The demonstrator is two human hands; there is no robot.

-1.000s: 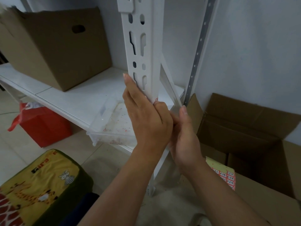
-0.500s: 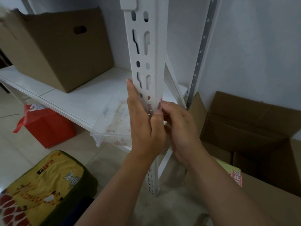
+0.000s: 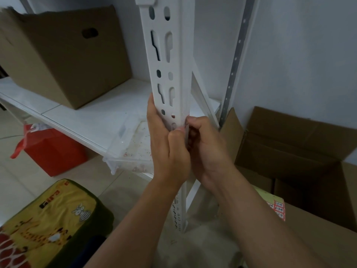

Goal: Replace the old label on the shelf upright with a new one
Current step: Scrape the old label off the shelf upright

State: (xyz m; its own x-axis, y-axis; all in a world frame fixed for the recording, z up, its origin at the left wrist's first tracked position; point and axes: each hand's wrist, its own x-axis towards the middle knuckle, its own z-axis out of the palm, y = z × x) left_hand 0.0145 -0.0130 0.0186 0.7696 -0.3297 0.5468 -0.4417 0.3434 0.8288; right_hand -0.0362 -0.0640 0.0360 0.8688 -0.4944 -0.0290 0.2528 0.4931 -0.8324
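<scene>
Right hand: grip curled tight on a thin flat blade-like tool, edge set against the corner of the shelf upright. Left hand wraps the upright's front face, thumb beside the tool. Old label: only red scraps visible, just above both grips. Upright's long axis runs vertical, so scraping likely goes along it. Behind, the shelf carries a clear tray; a label sheet lies on the cardboard box at right.

Old label on shelf upright: hidden behind left hand and right hand; only red flecks show. Thin grey object in right hand: unidentifiable. Writing on label sheet too small to read. Patterned cushion cut off by frame edge.
</scene>
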